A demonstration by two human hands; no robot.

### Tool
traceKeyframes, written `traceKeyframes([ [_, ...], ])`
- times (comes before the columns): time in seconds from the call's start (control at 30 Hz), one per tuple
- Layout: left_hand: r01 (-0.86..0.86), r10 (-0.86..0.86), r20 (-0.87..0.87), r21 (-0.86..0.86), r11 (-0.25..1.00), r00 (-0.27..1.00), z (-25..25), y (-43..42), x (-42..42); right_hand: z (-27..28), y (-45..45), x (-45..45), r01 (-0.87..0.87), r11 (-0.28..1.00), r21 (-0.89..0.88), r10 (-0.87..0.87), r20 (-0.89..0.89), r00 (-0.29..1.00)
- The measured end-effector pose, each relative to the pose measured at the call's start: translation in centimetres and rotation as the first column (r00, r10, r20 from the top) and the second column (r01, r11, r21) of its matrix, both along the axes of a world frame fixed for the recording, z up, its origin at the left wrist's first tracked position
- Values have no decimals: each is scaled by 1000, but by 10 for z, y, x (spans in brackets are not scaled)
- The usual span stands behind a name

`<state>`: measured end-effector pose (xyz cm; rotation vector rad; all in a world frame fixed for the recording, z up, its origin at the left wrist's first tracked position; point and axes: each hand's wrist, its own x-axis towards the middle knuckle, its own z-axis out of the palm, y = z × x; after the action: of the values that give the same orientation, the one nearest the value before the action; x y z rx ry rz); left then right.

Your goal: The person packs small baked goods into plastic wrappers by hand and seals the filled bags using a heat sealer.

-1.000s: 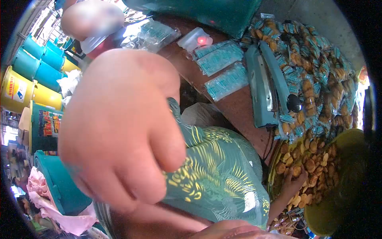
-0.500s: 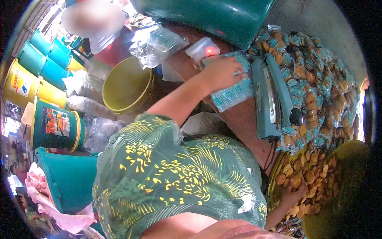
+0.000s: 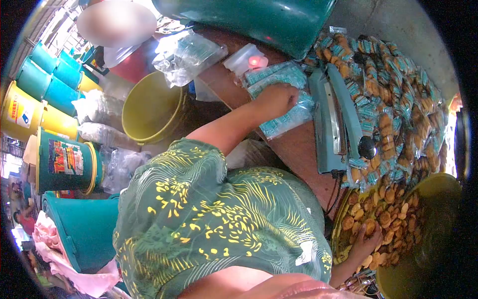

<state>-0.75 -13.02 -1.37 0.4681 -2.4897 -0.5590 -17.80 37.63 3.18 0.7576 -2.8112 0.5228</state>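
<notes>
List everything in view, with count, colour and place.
Sealer: one, blue-green, on table
Table: one, brown, centre
Printed bags: several, clear and teal, beside sealer
Filled packets: many, clear, teal and brown, right
Biscuits: many, brown, in yellow tub
Barrel: one, green, top
Bucket: one, yellow, upper left
Stacked buckets: several, teal and yellow, far left
Cloth: one, pink, lower left
Co-worker: one, red clothing, top left
Left hand: one, over printed bags
Right hand: one, among biscuits

Left arm extends forward, wrist near straight. Left hand lowered, back up, fingers curled, tips hidden. Right forearm partly in view; right hand reaches outward, fingers apart, slightly bent.
</notes>
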Motion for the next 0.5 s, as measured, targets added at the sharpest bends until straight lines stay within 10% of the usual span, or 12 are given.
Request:
traceKeyframes([
  [0.27, 137, 224, -512, 576, 806, 829, 55, 10, -5, 1, -13, 6, 15, 1000, 18, -14, -66, 998],
  [0.5, 420, -385, -502, -47, 906, 774, 134, 100, -4, 40, -30, 18, -185, 901, -392, 290, 229, 929],
])
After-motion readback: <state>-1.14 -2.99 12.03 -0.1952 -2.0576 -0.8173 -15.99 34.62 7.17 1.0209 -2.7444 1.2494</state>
